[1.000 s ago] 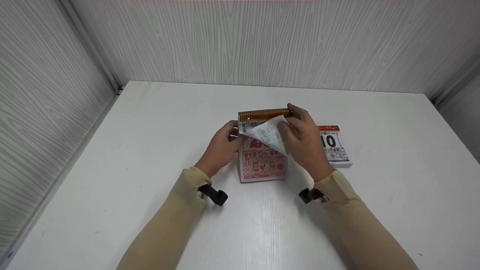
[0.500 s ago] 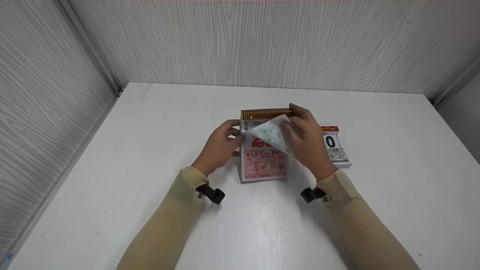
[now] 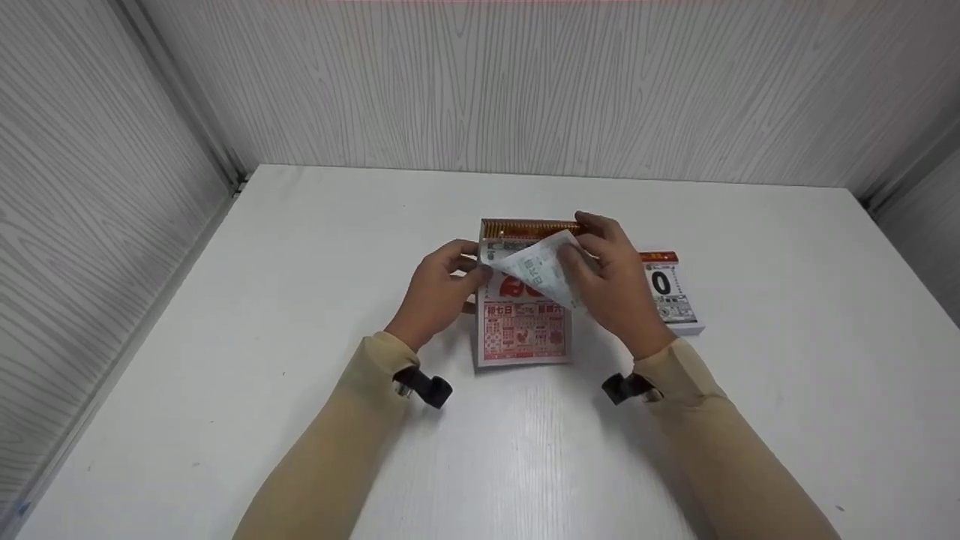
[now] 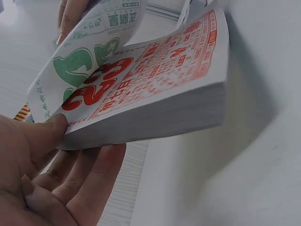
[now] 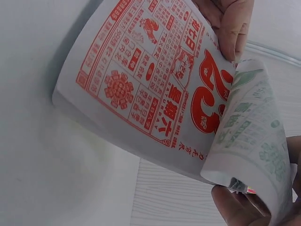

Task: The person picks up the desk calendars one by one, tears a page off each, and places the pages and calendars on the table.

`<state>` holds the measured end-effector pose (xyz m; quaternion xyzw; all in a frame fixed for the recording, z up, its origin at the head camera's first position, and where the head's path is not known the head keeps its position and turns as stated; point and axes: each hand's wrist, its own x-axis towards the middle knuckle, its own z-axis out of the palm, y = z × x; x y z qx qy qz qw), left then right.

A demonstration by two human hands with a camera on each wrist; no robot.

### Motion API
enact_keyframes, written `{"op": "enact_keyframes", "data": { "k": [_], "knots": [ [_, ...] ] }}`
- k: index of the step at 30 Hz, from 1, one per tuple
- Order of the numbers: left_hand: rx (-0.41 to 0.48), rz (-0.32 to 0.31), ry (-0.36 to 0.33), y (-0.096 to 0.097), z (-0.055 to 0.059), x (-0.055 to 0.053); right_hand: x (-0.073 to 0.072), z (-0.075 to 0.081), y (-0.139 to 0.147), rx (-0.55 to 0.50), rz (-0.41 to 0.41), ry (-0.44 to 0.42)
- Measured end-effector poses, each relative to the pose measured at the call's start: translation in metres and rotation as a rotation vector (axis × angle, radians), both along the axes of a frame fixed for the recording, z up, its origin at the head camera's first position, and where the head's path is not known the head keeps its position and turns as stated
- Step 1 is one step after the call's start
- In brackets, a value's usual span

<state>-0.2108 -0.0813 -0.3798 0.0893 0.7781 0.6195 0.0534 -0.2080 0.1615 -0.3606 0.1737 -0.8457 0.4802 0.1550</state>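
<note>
- Gripping the tear-off calendar [image 3: 525, 334] by its left edge, the left hand [image 3: 442, 289] appears mid-frame in the head view, thumb on top; the calendar is over the middle of the worktop [image 3: 510, 450].
- Also from the head, the right hand [image 3: 611, 281] pinches the lifted page [image 3: 541, 264], one finger at the right end of the gold band [image 3: 525, 228] along the calendar's top.
- Compared with half a second ago, the calendar's lower end has shifted slightly left and nearer the person; both hands keep their hold, and the page stays folded back diagonally.
- On the worktop to the right lies a second calendar [image 3: 670, 296], partly behind the right hand; a second ago part of a "1" showed beside its "0", now only the "0" does.
- From the left wrist, the left thumb presses the calendar's face while the fingers reach beneath; whether the far end touches the worktop cannot be told.
- From the right wrist, the page curls loosely above the red numeral [image 5: 209, 92], hiding part of the right hand.
</note>
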Motion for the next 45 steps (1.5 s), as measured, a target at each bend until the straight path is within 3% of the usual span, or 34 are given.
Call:
{"op": "enact_keyframes", "data": {
  "k": [9, 18, 22, 26, 33, 45],
  "knots": [
    [-0.047, -0.006, -0.042, 0.001, 0.002, 0.001, 0.001, 0.001, 0.004, 0.113, 0.014, -0.072],
    [-0.089, -0.012, -0.039, 0.001, 0.001, 0.002, 0.003, 0.002, 0.0, 0.204, -0.047, 0.055],
    [-0.078, -0.02, -0.046, 0.004, 0.001, 0.002, 0.003, 0.004, 0.001, 0.19, -0.099, 0.106],
    [-0.046, -0.021, -0.057, 0.007, -0.001, 0.002, 0.003, 0.005, 0.0, 0.14, -0.078, 0.116],
    [-0.034, -0.026, -0.074, 0.011, -0.002, 0.003, 0.0, 0.005, -0.002, 0.095, -0.009, 0.07],
    [0.014, -0.071, -0.118, 0.023, -0.009, 0.002, -0.005, 0.013, 0.008, 0.085, 0.019, 0.011]
  ]
}}
